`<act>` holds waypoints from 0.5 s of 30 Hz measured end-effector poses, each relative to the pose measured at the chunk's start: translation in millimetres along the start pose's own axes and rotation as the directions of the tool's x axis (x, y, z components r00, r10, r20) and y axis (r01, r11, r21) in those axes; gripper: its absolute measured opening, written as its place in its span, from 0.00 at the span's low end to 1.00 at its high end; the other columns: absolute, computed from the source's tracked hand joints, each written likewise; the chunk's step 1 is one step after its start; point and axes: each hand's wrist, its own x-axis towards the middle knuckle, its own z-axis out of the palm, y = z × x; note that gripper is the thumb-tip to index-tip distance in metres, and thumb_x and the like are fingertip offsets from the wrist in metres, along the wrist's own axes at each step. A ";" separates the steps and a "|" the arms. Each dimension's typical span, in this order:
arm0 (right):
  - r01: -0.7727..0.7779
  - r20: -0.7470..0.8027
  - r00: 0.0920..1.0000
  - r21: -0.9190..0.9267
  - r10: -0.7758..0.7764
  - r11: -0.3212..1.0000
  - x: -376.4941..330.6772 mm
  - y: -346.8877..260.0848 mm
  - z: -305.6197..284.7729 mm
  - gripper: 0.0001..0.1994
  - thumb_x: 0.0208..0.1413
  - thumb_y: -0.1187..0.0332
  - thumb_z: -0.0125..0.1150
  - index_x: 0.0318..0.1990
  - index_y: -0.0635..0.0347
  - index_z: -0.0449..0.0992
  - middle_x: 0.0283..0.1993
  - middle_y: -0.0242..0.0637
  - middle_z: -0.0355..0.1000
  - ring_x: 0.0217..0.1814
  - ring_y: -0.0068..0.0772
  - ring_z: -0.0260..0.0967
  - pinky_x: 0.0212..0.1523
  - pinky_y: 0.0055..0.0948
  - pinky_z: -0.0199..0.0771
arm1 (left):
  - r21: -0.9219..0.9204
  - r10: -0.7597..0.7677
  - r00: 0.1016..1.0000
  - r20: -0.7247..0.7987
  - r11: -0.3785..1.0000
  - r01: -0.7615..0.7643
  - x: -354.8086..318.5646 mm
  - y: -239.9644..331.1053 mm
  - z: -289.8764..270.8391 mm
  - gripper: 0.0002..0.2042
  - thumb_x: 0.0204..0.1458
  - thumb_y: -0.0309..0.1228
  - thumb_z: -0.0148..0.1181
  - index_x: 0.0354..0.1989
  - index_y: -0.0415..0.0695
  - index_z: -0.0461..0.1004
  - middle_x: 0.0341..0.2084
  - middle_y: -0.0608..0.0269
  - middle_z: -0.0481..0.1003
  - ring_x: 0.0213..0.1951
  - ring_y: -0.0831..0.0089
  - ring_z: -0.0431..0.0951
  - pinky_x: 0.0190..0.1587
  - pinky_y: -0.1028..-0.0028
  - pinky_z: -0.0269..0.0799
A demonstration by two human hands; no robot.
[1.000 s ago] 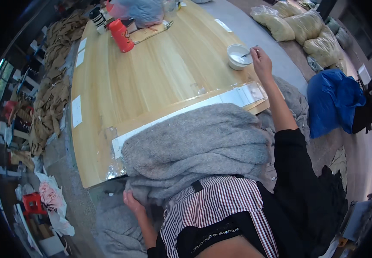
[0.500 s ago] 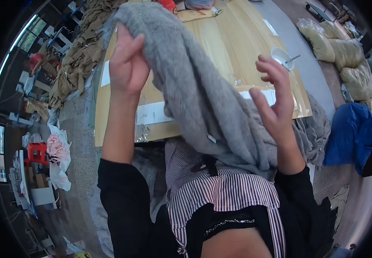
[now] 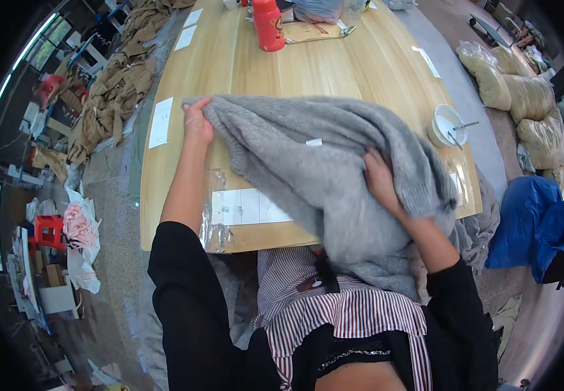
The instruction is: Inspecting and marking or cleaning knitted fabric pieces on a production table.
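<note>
A soft grey fleecy garment (image 3: 347, 186) stretches across the near part of the wooden table (image 3: 223, 72) and hangs over its front edge onto my lap. A small white label shows on its upper middle. At the garment's left end, my left hand (image 3: 197, 124) is closed, pinching a corner just above the tabletop. My right hand (image 3: 384, 182) presses into the cloth on the right, its fingers bent into a fold and their tips partly hidden. The cloth there is bunched and a little blurred.
Toward the back stands a red bottle (image 3: 268, 26), beside a tan envelope (image 3: 311, 31). A white bowl (image 3: 448, 126) with utensils sits near the right edge. Printed papers (image 3: 249, 206) are taped along the table's front. More grey cloth (image 3: 480, 208) hangs at the right, near a blue bag (image 3: 533, 225).
My left hand has lowered the garment's raised end to the table, spreading it leftward. My right hand, open in the air before, has come down into the cloth.
</note>
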 end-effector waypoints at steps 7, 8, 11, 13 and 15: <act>0.346 0.305 0.880 0.113 -0.364 0.931 181.0 45.2 0.7 0.19 0.47 0.75 0.59 0.49 0.64 0.70 0.57 0.54 0.65 0.59 0.53 0.62 0.60 0.37 0.63 | -0.078 -0.193 0.978 -0.074 0.979 0.188 -1.4 9.4 -66.7 0.19 0.54 0.25 0.52 0.52 0.29 0.62 0.46 0.45 0.71 0.47 0.56 0.74 0.49 0.59 0.74; 0.307 0.315 0.892 0.103 -0.324 0.946 192.2 35.0 -5.1 0.21 0.47 0.75 0.60 0.52 0.62 0.70 0.58 0.53 0.64 0.60 0.52 0.62 0.60 0.35 0.63 | 0.166 -0.108 0.989 -0.100 0.978 0.124 -13.0 7.4 -64.1 0.21 0.53 0.29 0.56 0.52 0.32 0.62 0.47 0.46 0.72 0.45 0.57 0.75 0.46 0.60 0.74; 0.313 -0.007 0.949 -0.051 -0.314 0.948 183.5 -6.4 -27.5 0.22 0.49 0.74 0.61 0.54 0.58 0.68 0.57 0.46 0.66 0.59 0.48 0.63 0.58 0.34 0.66 | 0.632 0.070 0.993 -0.098 0.775 0.008 -59.8 5.5 -53.1 0.23 0.48 0.37 0.63 0.49 0.39 0.66 0.41 0.53 0.74 0.41 0.59 0.76 0.41 0.63 0.73; 0.353 -0.137 0.930 0.079 -0.340 0.932 138.4 -28.3 -41.7 0.18 0.48 0.75 0.62 0.49 0.58 0.72 0.52 0.43 0.68 0.55 0.46 0.65 0.51 0.36 0.68 | 0.818 0.158 0.985 -0.066 0.574 -0.037 -91.0 5.2 -48.9 0.23 0.44 0.41 0.67 0.46 0.43 0.69 0.36 0.59 0.76 0.37 0.61 0.77 0.39 0.63 0.72; 0.274 0.047 0.952 0.295 -0.301 0.915 81.8 -43.4 -45.2 0.13 0.48 0.73 0.62 0.44 0.57 0.75 0.47 0.42 0.70 0.52 0.44 0.66 0.49 0.37 0.68 | 0.982 0.194 0.968 0.161 -0.132 -0.137 -115.9 5.6 -49.8 0.26 0.39 0.46 0.70 0.40 0.41 0.70 0.29 0.58 0.75 0.30 0.61 0.76 0.32 0.66 0.69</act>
